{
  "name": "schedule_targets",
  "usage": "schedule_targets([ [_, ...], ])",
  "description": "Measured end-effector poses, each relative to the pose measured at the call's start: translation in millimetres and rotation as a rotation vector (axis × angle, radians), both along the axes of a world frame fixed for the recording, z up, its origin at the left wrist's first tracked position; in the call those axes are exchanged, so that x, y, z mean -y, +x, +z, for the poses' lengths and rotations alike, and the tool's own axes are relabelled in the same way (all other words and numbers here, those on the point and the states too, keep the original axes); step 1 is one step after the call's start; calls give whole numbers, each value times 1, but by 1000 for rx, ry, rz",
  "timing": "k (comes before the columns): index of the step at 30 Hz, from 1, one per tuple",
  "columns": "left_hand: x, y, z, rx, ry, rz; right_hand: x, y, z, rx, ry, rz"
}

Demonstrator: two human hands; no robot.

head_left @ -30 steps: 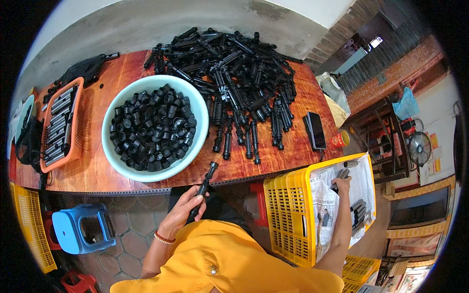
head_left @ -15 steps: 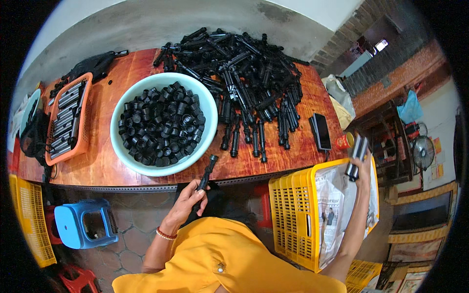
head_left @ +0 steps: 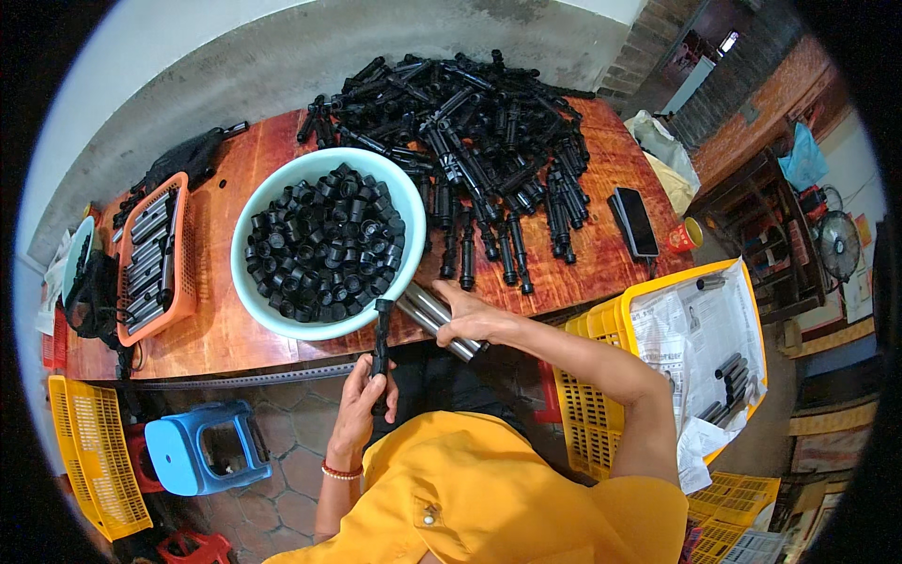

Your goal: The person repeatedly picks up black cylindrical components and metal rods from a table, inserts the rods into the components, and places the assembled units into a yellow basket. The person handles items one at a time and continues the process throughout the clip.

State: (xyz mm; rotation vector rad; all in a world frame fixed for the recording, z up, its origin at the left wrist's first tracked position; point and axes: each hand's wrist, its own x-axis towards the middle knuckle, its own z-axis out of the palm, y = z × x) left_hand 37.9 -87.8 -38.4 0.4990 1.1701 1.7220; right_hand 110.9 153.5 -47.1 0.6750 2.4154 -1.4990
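Note:
My left hand point(head_left: 363, 399) is closed around a slim black plastic rod point(head_left: 381, 336), held upright in front of the table edge. My right hand point(head_left: 466, 315) grips a few shiny metal tubes point(head_left: 425, 311), slanted beside the rod; the exact number is hard to tell. Just beyond both hands stands a light-blue basin point(head_left: 243, 296) full of small black caps point(head_left: 324, 240). A big heap of black plastic rods point(head_left: 470, 141) lies behind it and to its right, with several pointing toward me at the near edge of the heap.
To the right, a yellow crate point(head_left: 592, 414) lined with newspaper holds several metal tubes point(head_left: 731, 376). An orange basket point(head_left: 188, 282) of tubes sits on the left of the wooden table point(head_left: 211, 221). A phone point(head_left: 634, 223) and red can point(head_left: 687, 235) lie rightward. Below stands a blue stool point(head_left: 178, 456).
My right hand has come from above the yellow crate across to the left, bringing the metal tubes beside the black rod. The left hand still holds the rod, now more upright.

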Motion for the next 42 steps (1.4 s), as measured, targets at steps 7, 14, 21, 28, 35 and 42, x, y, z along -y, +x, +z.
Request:
schedule_targets([
  [7,-6,2,-1,10,-7,-51,-11,-15,-4,-17,168,-229],
  [14,-11,4,-2,19,6,-84,-48,5,-7,56,570,-382],
  [21,-17,8,-5,34,-7,-117,-20,-11,2,19,623,-288],
  [28,-20,8,-2,11,-46,-93,-27,-10,7,8,521,-378],
  [35,-32,10,-5,43,-109,-120,-30,33,-11,-315,429,-489],
  [42,-53,8,-12,51,-161,-143,-32,47,-25,-478,434,-542],
])
